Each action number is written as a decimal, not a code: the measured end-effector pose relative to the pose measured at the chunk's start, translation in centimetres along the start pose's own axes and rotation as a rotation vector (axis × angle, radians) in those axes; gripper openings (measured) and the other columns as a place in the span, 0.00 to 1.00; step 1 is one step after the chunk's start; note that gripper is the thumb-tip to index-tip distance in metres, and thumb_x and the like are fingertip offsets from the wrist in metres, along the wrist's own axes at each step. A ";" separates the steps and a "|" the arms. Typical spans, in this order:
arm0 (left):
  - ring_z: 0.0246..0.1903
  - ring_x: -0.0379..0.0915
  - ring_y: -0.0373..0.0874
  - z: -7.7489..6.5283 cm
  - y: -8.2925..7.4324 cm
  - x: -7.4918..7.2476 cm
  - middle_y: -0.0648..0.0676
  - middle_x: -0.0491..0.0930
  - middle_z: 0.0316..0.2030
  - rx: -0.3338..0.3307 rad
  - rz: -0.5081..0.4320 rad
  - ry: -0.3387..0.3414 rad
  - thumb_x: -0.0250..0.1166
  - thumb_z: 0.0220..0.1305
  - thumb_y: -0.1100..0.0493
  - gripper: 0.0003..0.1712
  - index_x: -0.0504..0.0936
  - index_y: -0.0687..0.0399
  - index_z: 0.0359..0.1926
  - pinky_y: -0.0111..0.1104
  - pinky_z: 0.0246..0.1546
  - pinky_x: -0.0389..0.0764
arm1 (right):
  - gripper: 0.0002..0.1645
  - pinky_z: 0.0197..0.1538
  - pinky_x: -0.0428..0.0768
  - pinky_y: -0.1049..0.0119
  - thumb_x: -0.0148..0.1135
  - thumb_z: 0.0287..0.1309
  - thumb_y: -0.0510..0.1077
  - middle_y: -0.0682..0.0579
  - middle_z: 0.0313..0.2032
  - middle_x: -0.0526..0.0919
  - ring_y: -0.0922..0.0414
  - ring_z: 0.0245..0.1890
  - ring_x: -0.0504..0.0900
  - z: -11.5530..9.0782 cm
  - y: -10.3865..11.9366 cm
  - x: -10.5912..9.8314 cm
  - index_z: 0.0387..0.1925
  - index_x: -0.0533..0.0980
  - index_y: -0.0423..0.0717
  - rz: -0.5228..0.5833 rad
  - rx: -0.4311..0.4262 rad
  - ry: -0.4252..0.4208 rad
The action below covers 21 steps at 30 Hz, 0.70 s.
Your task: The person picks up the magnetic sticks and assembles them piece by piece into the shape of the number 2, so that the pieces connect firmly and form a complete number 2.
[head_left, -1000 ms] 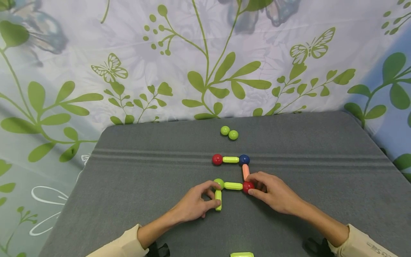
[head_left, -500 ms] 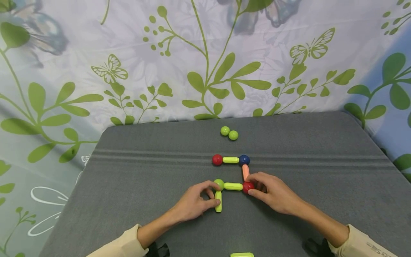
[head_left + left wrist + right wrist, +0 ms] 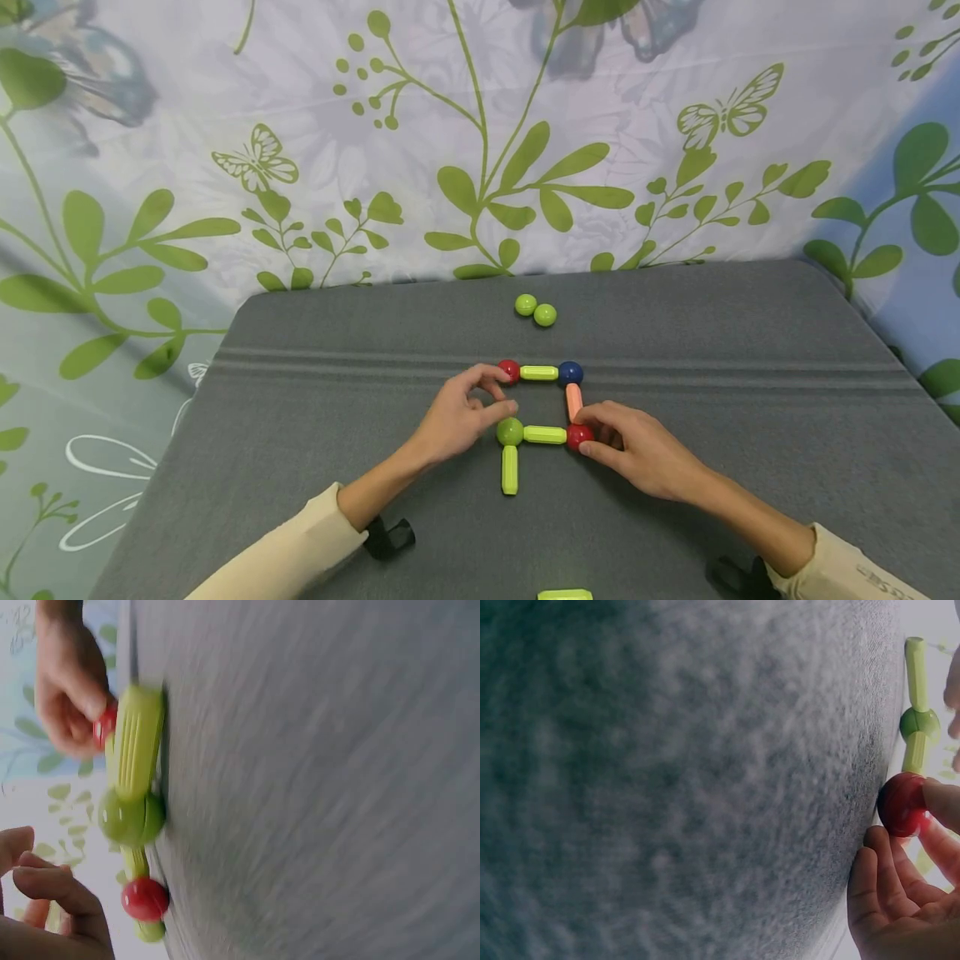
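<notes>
Sticks and balls form a joined chain on the grey table. My right hand (image 3: 637, 450) pinches the near red ball (image 3: 578, 437) between thumb and fingers. From that ball an orange stick (image 3: 573, 402) runs up to a blue ball (image 3: 571, 372), and a yellow-green stick (image 3: 545, 435) runs left to a green ball (image 3: 510, 432). Below the green ball lies another yellow-green stick (image 3: 510, 471). My left hand (image 3: 457, 417) is over the chain's left side, loosely bent, holding nothing; its index fingertip overlaps the far red ball (image 3: 510, 371), contact unclear. A yellow-green stick (image 3: 539, 373) joins that ball to the blue one.
Two green balls (image 3: 536, 310) lie side by side farther back on the table. A loose yellow-green stick (image 3: 566, 595) shows at the front edge of the head view. Behind the grey table (image 3: 337, 333) hangs a leaf-patterned cloth (image 3: 420, 167).
My left hand has let go of the green ball and its lower stick and moved away from me to the far red ball. My right hand stays on the near red ball.
</notes>
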<state>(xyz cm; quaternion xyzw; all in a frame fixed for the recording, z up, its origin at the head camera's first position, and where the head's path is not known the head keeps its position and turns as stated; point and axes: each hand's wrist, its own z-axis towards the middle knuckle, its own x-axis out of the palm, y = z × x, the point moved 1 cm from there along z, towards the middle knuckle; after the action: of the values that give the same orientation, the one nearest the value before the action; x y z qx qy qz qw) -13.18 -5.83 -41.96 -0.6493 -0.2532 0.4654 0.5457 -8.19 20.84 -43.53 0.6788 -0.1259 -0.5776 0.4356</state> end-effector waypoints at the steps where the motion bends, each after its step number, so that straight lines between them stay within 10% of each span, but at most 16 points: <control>1: 0.13 0.56 0.38 0.6 -0.1 -0.2 0.54 0.76 0.39 0.008 -0.008 -0.028 0.66 0.66 0.60 0.18 0.77 0.59 0.55 0.29 0.17 0.63 | 0.12 0.33 0.75 0.68 0.67 0.63 0.44 0.62 0.34 0.76 0.64 0.30 0.75 0.0 0.0 0.0 0.47 0.78 0.54 -0.001 0.000 -0.001; 10: 0.14 0.59 0.40 6.1 0.9 -1.8 0.55 0.77 0.39 0.094 0.040 -0.210 0.66 0.66 0.63 0.15 0.79 0.58 0.52 0.30 0.20 0.66 | 0.11 0.33 0.75 0.68 0.67 0.64 0.44 0.62 0.34 0.76 0.64 0.30 0.75 0.1 0.2 -0.1 0.47 0.78 0.54 -0.001 0.008 0.006; 21: 0.23 0.68 0.45 11.5 2.1 -3.0 0.57 0.80 0.44 0.037 0.159 -0.231 0.67 0.66 0.61 0.17 0.79 0.58 0.54 0.34 0.29 0.71 | 0.12 0.33 0.75 0.68 0.67 0.63 0.44 0.62 0.34 0.76 0.64 0.30 0.75 0.1 0.1 0.0 0.48 0.78 0.54 -0.014 0.010 0.016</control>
<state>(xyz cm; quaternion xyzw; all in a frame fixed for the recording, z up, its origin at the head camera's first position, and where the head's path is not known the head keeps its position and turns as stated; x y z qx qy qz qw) -24.98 -3.52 -42.66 -0.5995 -0.2533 0.5832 0.4860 -8.29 20.74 -43.47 0.6863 -0.1206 -0.5747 0.4293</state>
